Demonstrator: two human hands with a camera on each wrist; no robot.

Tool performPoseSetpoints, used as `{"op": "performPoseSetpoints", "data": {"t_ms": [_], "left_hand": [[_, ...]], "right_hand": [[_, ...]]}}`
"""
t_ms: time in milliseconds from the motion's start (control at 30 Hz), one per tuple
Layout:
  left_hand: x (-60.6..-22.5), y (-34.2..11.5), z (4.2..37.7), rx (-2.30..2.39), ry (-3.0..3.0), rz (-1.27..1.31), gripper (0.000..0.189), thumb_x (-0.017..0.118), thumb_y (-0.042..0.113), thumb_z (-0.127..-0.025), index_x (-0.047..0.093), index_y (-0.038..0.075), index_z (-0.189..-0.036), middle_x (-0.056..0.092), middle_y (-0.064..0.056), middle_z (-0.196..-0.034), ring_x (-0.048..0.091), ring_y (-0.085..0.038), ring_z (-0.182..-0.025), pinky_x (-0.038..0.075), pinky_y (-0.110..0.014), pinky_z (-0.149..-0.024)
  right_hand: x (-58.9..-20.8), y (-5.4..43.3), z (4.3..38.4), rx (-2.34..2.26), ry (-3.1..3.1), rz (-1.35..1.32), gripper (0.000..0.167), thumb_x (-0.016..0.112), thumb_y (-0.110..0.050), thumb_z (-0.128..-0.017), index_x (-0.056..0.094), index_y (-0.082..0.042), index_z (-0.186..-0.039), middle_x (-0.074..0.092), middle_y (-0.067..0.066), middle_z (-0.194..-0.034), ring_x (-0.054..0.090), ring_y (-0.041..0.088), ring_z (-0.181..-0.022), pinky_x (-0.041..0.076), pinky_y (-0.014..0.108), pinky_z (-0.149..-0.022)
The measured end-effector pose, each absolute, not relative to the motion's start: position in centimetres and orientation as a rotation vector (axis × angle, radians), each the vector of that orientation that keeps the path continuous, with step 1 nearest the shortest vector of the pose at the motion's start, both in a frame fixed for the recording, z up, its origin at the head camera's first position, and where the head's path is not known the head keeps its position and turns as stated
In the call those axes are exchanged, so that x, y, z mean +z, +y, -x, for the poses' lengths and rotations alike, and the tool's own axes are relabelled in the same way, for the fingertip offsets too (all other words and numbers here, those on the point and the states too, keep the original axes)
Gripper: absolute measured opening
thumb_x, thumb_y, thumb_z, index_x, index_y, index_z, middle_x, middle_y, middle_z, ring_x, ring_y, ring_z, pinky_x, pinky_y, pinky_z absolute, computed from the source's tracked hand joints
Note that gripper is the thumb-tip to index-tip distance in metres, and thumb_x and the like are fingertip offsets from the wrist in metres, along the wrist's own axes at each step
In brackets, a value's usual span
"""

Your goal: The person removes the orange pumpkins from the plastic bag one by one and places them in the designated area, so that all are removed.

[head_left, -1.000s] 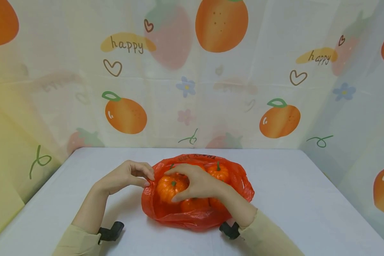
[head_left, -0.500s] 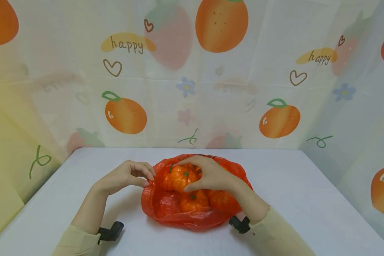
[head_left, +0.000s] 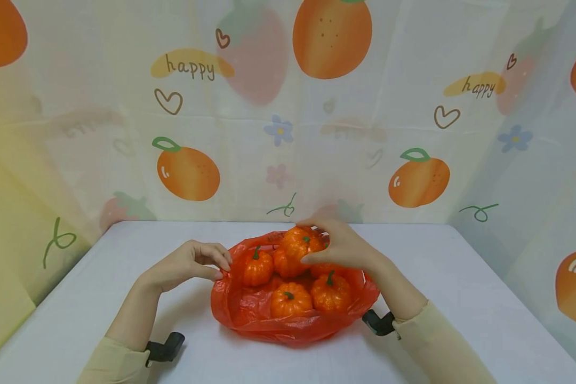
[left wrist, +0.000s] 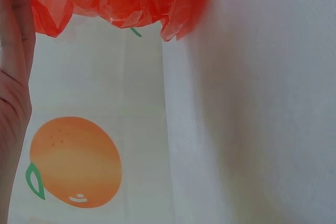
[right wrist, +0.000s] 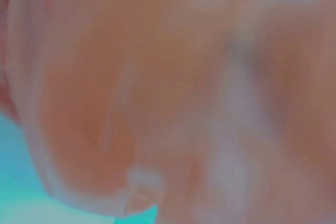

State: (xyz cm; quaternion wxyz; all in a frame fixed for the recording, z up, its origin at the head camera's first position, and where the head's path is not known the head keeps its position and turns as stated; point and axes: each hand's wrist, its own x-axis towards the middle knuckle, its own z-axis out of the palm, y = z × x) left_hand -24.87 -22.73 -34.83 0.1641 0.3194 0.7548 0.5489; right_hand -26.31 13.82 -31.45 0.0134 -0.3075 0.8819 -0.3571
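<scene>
Pale cloth (head_left: 336,154), printed with oranges and strawberries, is hanging behind a white table (head_left: 437,282). Clock positions: head view, red bag (head_left: 297,332) as dial. Bag is lying on the table, mouth gaping upward. Left hand (head_left: 192,264), at 10 o'clock: thumb and fingers are pinching the bag's rim. Right hand (head_left: 344,245), at 1 o'clock: fingers and thumb are curving round an orange pumpkin (head_left: 300,242) at 12, over the bag's far side; cannot tell whether it is touching those below. Inside the bag, a second pumpkin (head_left: 257,269) is resting at 10, a third (head_left: 292,304) at 6, a fourth (head_left: 332,297) near 3, each showing its green stem. Others are lying partly hidden beneath the gripped one. Right wrist view is blurring.
</scene>
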Motion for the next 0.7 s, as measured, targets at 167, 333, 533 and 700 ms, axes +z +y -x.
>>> {"op": "performPoseSetpoints", "data": {"t_ms": [167, 333, 533, 700], "left_hand": [[-34.8, -22.7, 24.8, 1.565, 2.144, -0.919, 0.013, 0.068, 0.003, -0.087, 0.072, -0.002, -0.099, 0.068, 0.005, -0.106, 0.061, -0.013, -0.106, 0.055, -0.031, -0.087], [-34.8, -22.7, 24.8, 1.572, 2.134, -0.914, 0.014, 0.068, 0.003, -0.088, 0.072, -0.002, -0.1, 0.067, 0.005, -0.106, 0.06, -0.012, -0.106, 0.055, -0.03, -0.088], [-34.8, -22.7, 24.9, 1.574, 2.133, -0.901, 0.014, 0.068, 0.004, -0.087, 0.072, -0.002, -0.1, 0.068, 0.006, -0.106, 0.061, -0.012, -0.106, 0.054, -0.03, -0.088], [-34.9, -22.7, 24.9, 1.576, 2.124, -0.897, 0.014, 0.068, 0.003, -0.087, 0.072, -0.002, -0.1, 0.068, 0.006, -0.106, 0.061, -0.012, -0.107, 0.055, -0.03, -0.088]], "right_hand": [[-31.3, 15.3, 26.8, -1.14, 2.771, 0.985, 0.064, 0.084, -0.03, -0.077, 0.057, -0.022, -0.135, 0.058, -0.004, -0.135, 0.056, 0.022, -0.119, 0.049, 0.044, -0.103], [-31.3, 16.6, 27.1, -1.168, 2.785, 0.966, 0.06, 0.084, -0.029, -0.077, 0.058, -0.026, -0.131, 0.058, -0.005, -0.131, 0.058, 0.025, -0.116, 0.052, 0.046, -0.096], [-31.2, 17.9, 27.4, -1.171, 2.827, 0.901, 0.058, 0.084, -0.032, -0.078, 0.057, -0.036, -0.129, 0.061, -0.007, -0.128, 0.06, 0.027, -0.115, 0.055, 0.043, -0.091], [-31.4, 19.2, 27.7, -1.18, 2.884, 0.752, 0.066, 0.085, -0.035, -0.076, 0.055, -0.03, -0.136, 0.061, 0.0, -0.133, 0.058, 0.032, -0.119, 0.058, 0.043, -0.087]]}}
